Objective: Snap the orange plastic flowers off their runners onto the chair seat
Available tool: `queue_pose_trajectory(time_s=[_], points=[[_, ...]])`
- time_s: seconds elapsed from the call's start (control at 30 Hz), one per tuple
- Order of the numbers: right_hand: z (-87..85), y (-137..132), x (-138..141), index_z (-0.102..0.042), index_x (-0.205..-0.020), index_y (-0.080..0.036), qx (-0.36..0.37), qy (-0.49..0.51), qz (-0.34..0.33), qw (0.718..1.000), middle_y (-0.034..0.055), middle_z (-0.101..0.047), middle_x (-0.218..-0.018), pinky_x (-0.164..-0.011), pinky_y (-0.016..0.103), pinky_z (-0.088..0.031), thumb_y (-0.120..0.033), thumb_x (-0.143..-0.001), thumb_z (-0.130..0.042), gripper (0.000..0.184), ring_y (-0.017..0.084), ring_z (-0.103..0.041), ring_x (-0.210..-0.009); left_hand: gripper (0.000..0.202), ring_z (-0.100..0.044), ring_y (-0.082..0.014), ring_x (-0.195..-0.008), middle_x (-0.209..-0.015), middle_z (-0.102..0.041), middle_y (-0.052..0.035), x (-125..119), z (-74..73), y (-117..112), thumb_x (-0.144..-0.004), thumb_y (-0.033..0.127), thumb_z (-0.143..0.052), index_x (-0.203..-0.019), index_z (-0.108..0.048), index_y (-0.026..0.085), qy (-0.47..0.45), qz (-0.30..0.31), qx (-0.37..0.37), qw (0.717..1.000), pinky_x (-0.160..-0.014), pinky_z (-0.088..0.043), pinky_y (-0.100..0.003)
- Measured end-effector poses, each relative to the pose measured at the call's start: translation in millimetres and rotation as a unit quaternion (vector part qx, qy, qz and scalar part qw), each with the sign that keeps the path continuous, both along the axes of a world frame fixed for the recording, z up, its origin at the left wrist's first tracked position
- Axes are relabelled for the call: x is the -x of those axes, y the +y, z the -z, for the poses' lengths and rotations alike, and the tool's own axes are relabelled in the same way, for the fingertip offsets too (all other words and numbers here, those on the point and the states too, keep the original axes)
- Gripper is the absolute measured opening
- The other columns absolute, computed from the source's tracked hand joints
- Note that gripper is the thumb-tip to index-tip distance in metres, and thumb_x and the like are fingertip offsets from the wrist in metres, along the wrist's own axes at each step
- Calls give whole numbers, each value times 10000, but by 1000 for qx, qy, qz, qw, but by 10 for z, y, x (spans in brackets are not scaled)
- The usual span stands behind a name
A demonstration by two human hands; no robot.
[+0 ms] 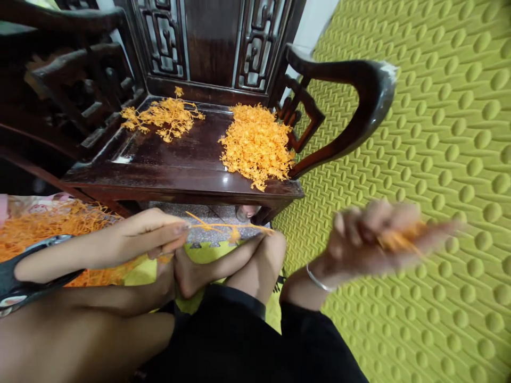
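Note:
My left hand (159, 234) is closed, its fingertips pinching a thin orange strand (217, 226) that stretches out to the right. A short side piece crosses the strand near the fingers, and a small orange tuft hangs from it. Out to the right, my right hand (367, 239) is blurred by motion, with a bracelet at the wrist. Its fingers curl around a small orange bunch (401, 238), whose details are smeared. Below my left arm lies a heap of loose orange strands (96, 221), partly covered by the arm.
A dark carved wooden chair (191, 170) stands ahead. On its seat are a dense orange pile (259, 143) at the right and a looser orange cluster (167, 117) at the left. A yellow-green padded wall covering (439, 133) fills the right side. Bare bent legs are below.

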State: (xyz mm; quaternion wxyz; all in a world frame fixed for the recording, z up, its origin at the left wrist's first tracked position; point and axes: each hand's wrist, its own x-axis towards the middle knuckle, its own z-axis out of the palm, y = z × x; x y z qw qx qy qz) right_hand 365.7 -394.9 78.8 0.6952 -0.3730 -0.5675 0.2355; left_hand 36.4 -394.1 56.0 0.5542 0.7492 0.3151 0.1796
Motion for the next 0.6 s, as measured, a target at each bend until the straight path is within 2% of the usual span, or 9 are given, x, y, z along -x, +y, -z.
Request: queue_pose_trajectory(time_s=[0.07, 0.1, 0.17, 0.23, 0.33, 0.4, 0.47, 0.53, 0.6], points=[[57, 485, 75, -485, -687, -248, -19, 36, -35, 999, -59, -353, -541, -351, 227, -244, -560, -847, -517, 352, 64, -226, -361, 430, -274, -62, -451, -517, -346, 44, -16, -145, -19, -968, 367, -338, -614, -470, 163, -46, -31, 14, 998, -431, -269, -142], [78, 758, 96, -516, -761, -256, 0, -1, -52, 999, -55, -376, -562, -381, 233, -284, -504, -851, -542, 265, 75, -261, -387, 414, -259, -60, -449, -521, -333, 47, -18, -207, -28, -968, 369, -347, -636, -485, 164, -68, -50, 22, 996, -422, -257, -138], [113, 1311, 113, -544, -848, -247, 31, -83, -42, 995, -27, -445, -624, -474, 269, -384, -469, -858, -527, 223, 108, -370, -472, 371, -249, -59, -448, -524, -311, 53, -15, -291, -39, -966, 363, -371, -678, -505, 170, -116, -89, 39, 989, -416, -260, -131], [149, 1806, 127, -568, -839, -216, 51, -195, 21, 979, 13, -517, -696, -647, 336, -463, -417, -842, -550, 202, 156, -489, -627, 331, -235, -57, -437, -517, -278, 60, -8, -325, -40, -965, 340, -387, -705, -512, 176, -172, -118, 60, 976, -411, -271, -128], [219, 2320, 195, -622, -794, -170, 122, -366, 135, 913, 106, -586, -909, -911, 449, -404, -359, -801, -608, 189, 260, -521, -955, 311, -202, -52, -421, -508, -235, 70, -11, -342, -29, -971, 303, -380, -728, -527, 175, -233, -120, 86, 961, -400, -267, -124], [264, 2483, 252, -658, -804, -149, 185, -441, 163, 863, 158, -572, -1037, -976, 510, -337, -381, -781, -637, 234, 330, -448, -1112, 307, -193, -49, -419, -504, -224, 74, -25, -361, -23, -975, 290, -374, -739, -527, 168, -258, -119, 94, 954, -403, -270, -120], [287, 2500, 293, -681, -876, -147, 205, -464, 157, 847, 179, -552, -1129, -988, 551, -304, -439, -770, -647, 312, 367, -403, -1176, 306, -179, -42, -413, -499, -214, 80, -47, -387, -15, -980, 280, -365, -745, -520, 159, -286, -117, 98, 946, -405, -273, -114], [287, 2366, 325, -682, -961, -170, 137, -434, 172, 873, 170, -530, -1216, -1013, 574, -266, -507, -770, -631, 391, 362, -400, -1205, 298, -165, -37, -410, -499, -205, 85, -73, -408, -2, -984, 260, -350, -756, -510, 151, -307, -119, 110, 938, -412, -278, -107], [285, 2089, 384, -672, -993, -194, 22, -350, 179, 919, 147, -516, -1267, -1040, 551, -266, -557, -820, -542, 423, 322, -427, -1219, 299, -150, -35, -409, -496, -187, 90, -104, -418, 22, -989, 247, -331, -763, -500, 148, -323, -126, 129, 929, -418, -279, -104]])
